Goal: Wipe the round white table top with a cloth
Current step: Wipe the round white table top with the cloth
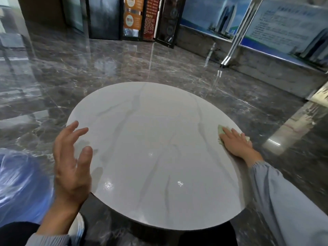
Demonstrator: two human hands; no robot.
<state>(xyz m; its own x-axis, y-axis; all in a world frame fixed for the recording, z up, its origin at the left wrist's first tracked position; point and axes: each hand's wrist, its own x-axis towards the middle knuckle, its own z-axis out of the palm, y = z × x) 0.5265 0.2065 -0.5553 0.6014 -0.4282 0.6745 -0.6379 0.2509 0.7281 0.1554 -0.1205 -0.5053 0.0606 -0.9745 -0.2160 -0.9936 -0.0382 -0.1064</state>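
Note:
The round white table top (pixel 150 139) with faint grey veins fills the middle of the head view. At its right edge my right hand (pixel 237 142) lies flat, pressing a pale green cloth (pixel 221 133) onto the surface. Only the cloth's corners show around the fingers. My left hand (pixel 72 157) hovers over the table's left edge with fingers spread and nothing in it. Faint damp smears show on the surface near the left hand.
Glossy dark marble floor (pixel 88 68) surrounds the table. A blue plastic bag (pixel 19 183) sits at the lower left. Display boards (pixel 287 23) and a metal frame (pixel 234 41) stand at the back right, dark panels (pixel 104 16) at the back.

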